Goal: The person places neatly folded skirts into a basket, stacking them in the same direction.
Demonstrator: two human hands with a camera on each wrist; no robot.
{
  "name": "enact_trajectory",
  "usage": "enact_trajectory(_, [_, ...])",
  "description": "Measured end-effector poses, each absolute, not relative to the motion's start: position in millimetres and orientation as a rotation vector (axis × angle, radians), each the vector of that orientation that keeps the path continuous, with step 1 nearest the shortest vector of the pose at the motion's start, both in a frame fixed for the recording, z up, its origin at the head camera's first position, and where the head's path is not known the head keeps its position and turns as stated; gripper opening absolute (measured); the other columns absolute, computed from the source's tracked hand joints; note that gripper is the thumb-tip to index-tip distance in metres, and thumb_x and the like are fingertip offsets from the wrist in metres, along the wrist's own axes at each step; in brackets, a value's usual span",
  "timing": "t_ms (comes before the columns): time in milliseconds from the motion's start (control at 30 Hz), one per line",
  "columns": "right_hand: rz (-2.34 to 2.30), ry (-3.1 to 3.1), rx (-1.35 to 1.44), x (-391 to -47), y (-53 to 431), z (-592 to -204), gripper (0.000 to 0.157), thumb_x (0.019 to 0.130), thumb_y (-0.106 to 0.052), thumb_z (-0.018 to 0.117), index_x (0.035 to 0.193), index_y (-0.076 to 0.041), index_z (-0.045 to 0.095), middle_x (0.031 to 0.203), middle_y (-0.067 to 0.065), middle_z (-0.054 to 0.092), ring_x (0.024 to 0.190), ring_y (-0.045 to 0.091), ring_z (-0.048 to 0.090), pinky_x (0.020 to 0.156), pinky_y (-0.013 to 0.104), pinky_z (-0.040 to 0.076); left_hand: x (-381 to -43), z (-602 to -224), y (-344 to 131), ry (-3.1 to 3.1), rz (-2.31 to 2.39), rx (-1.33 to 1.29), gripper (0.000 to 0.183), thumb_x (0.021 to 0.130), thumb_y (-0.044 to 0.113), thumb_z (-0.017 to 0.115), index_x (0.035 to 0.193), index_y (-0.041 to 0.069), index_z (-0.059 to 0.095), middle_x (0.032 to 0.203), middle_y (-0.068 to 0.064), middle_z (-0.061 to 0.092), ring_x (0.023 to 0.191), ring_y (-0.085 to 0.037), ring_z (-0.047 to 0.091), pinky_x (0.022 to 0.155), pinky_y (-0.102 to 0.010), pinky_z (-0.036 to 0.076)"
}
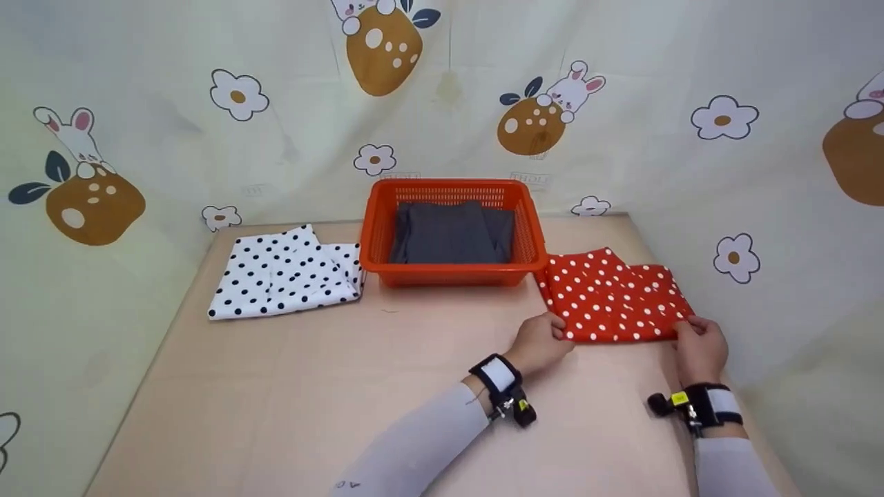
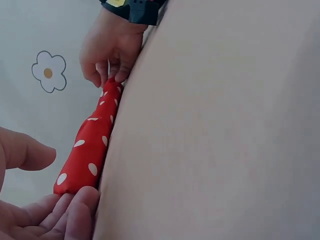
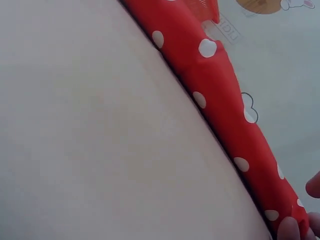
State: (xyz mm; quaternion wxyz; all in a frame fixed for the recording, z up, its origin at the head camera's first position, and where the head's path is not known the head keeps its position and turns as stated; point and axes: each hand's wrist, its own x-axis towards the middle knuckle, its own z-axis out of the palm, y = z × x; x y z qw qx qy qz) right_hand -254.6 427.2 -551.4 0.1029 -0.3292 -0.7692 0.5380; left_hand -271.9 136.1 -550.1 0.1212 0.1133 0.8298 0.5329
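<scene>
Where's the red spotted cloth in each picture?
Head: red cloth, right of centre, beside the orange basket.
Left wrist: red cloth, left of centre, slanting upward.
Right wrist: red cloth, running diagonally from top centre to lower right.
Shared landmark: the pale tabletop, in all three.

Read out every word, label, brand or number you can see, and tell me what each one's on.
"LIGHT", probably, faint, boxed and possibly mirrored: pale bunny-print fabric backdrop, behind the orange-red rectangular plastic basket, right side.
Two backdrop prints further left: not surely readable.
Yellow labels on the black wrist-worn cameras: any writing too small.
Dark mark on the pale grey left sleeve: too small to read.
Red, white-dotted folded cloth: no lettering visible.
</scene>
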Motion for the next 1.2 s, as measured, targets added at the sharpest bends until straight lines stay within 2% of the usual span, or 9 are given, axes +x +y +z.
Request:
enact_trajectory(167, [1.581, -2.345, -0.955, -224.2, 428.6, -551.7, 0.058, 0.105, -0.027, 0.054, 0.155, 0.0, 0.042, 0.126, 0.01, 0.053, 0.097, 0.017, 0.058, 0.072, 0.017, 0.057, -255.0, -549.1, 123.8, 2.292, 1.548, 0.36, 0.022, 0.09, 0.015, 0.08, 0.108, 0.007, 0.071, 0.088, 0.004, 0.068, 0.079, -0.004, 0.06, 0.071, -0.017, 0.052])
enact_trajectory(367, [1.494, -2.468, -0.921, -197.8, 424.9, -556.8, 0.049, 0.105, -0.025, 0.059, 0.145, 0.002, 0.052, 0.129, 0.016, 0.057, 0.099, 0.021, 0.061, 0.071, 0.016, 0.058, -238.3, -549.0, 104.7, 2.235, 1.503, 0.471, 0.019, 0.088, 0.009, 0.078, 0.105, 0.005, 0.072, 0.084, 0.005, 0.067, 0.076, -0.003, 0.06, 0.07, -0.016, 0.052])
enact_trajectory(600, [1.545, -2.478, -0.994, -186.8, 421.6, -554.7, 0.033, 0.102, -0.022, 0.068, 0.125, 0.001, 0.064, 0.113, 0.011, 0.062, 0.083, 0.018, 0.064, 0.069, 0.02, 0.06, -228.5, -542.5, 78.4, 2.093, 1.448, 0.507, 0.01, 0.092, 0.009, 0.079, 0.1, 0.006, 0.075, 0.081, -0.001, 0.077, 0.069, -0.008, 0.066, 0.064, -0.018, 0.052])
enact_trajectory(733, [1.57, -2.57, -0.94, -181.6, 413.0, -550.4, 0.027, 0.1, -0.017, 0.069, 0.117, 0.004, 0.068, 0.103, 0.01, 0.066, 0.082, 0.019, 0.065, 0.069, 0.022, 0.061, -225.3, -543.1, 57.1, 2.032, 1.459, 0.507, 0.006, 0.094, 0.01, 0.078, 0.099, 0.006, 0.075, 0.082, -0.006, 0.079, 0.069, -0.009, 0.069, 0.064, -0.019, 0.053])
enact_trajectory(933, [1.628, -2.715, -0.821, -169.0, 385.7, -548.7, 0.013, 0.096, -0.01, 0.067, 0.1, 0.002, 0.07, 0.092, 0.008, 0.066, 0.076, 0.02, 0.065, 0.067, 0.026, 0.062, -217.5, -542.9, 16.6, 2.045, 1.431, 0.458, 0.01, 0.089, 0.01, 0.081, 0.096, 0.006, 0.073, 0.078, 0.001, 0.074, 0.068, -0.008, 0.066, 0.059, -0.02, 0.052])
enact_trajectory(1067, [1.67, -2.774, -0.737, -163.0, 365.2, -547.5, 0.009, 0.095, -0.006, 0.067, 0.097, 0.002, 0.068, 0.088, 0.009, 0.066, 0.072, 0.021, 0.065, 0.066, 0.028, 0.062, -214.8, -536.4, -8.5, 2.066, 1.374, 0.43, 0.008, 0.09, 0.012, 0.081, 0.091, 0.006, 0.076, 0.077, -0.002, 0.075, 0.067, -0.008, 0.067, 0.059, -0.019, 0.052])
enact_trajectory(1200, [1.662, -2.838, -0.669, -159.5, 339.8, -546.7, 0.006, 0.093, -0.004, 0.068, 0.097, 0.0, 0.068, 0.084, 0.01, 0.067, 0.068, 0.023, 0.065, 0.064, 0.029, 0.061, -211.6, -532.4, -36.4, 2.031, 1.338, 0.411, 0.015, 0.094, 0.018, 0.079, 0.089, 0.004, 0.079, 0.08, -0.008, 0.079, 0.066, -0.008, 0.071, 0.061, -0.019, 0.056])
